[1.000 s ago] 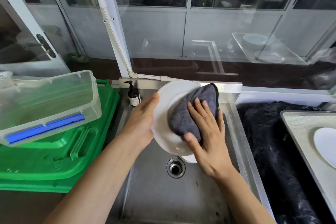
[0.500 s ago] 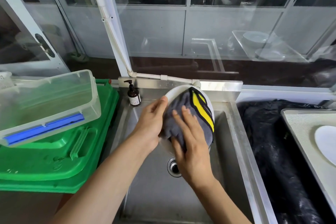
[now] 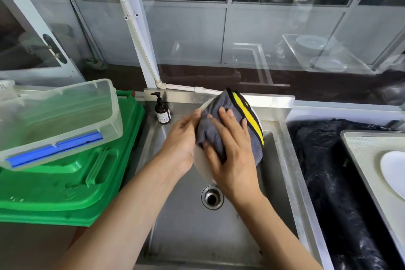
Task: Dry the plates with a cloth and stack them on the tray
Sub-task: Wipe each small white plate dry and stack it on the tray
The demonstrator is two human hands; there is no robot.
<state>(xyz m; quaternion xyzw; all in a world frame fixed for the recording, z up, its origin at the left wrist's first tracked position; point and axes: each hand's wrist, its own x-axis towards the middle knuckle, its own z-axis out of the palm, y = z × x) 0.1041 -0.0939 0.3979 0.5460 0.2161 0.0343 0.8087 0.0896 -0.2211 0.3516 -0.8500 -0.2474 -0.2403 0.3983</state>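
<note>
Over the steel sink (image 3: 278, 160) a white plate (image 3: 202, 167) stands on edge. A grey cloth (image 3: 252, 138) with a yellow and black stripe hides most of it. My left hand (image 3: 182, 140) grips the plate's left rim, thumb on the front. My right hand (image 3: 232, 158) lies flat on the cloth with its fingers spread and presses it against the plate's face. At the far right a pale tray (image 3: 361, 149) carries another white plate (image 3: 394, 171), cut off by the frame edge.
Green crates (image 3: 65, 193) with a clear plastic bin (image 3: 59, 116) on top fill the left side. A brown pump bottle (image 3: 162, 110) stands at the sink's back left corner. The drain (image 3: 212, 197) lies below the hands. Black plastic sheeting (image 3: 328, 182) lies between sink and tray.
The cloth has been folded over the plate, so its yellow stripe now shows. My right hand slid left across the plate's face. My left hand shifted up the rim.
</note>
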